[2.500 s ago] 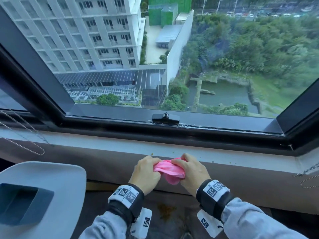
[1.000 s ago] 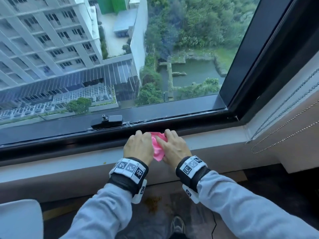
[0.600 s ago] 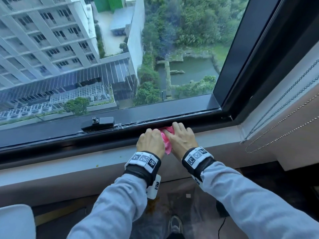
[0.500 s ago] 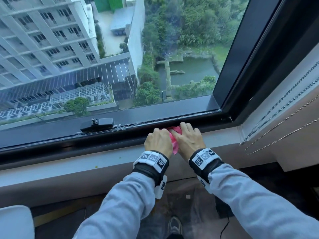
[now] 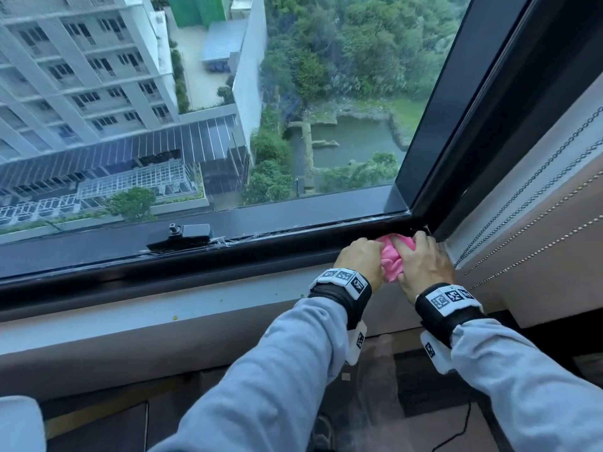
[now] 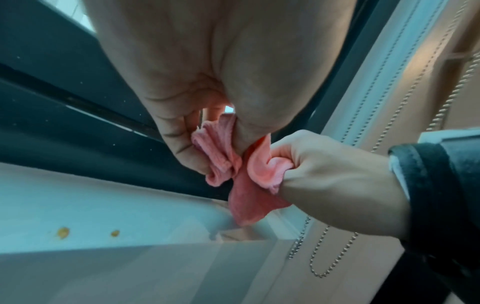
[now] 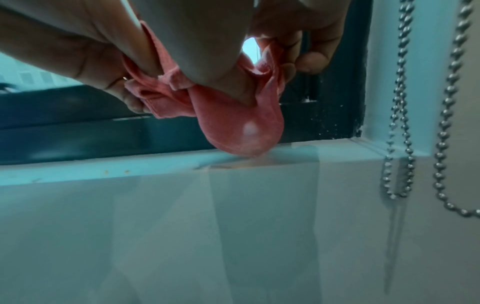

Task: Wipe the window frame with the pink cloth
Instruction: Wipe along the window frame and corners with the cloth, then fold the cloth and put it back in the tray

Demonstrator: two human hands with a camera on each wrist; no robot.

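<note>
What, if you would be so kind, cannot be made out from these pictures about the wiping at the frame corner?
- Head view: where the pink cloth meets the window frame is hidden by the left hand and right hand.
- Wrist views: palms block the contact.
- Dirt on the cloth: too small to tell.
- The bead chain top is cut off.

A soft, matt pink cloth (image 5: 393,259) of fine-ribbed weave is seen bunched between the hands. Just beyond the hands, the window frame (image 5: 293,238) is shown as smooth, glossy dark metal. Below them, a smooth matt sill (image 5: 163,308) is seen; to their right, shiny metal bead chains (image 7: 400,98).
</note>
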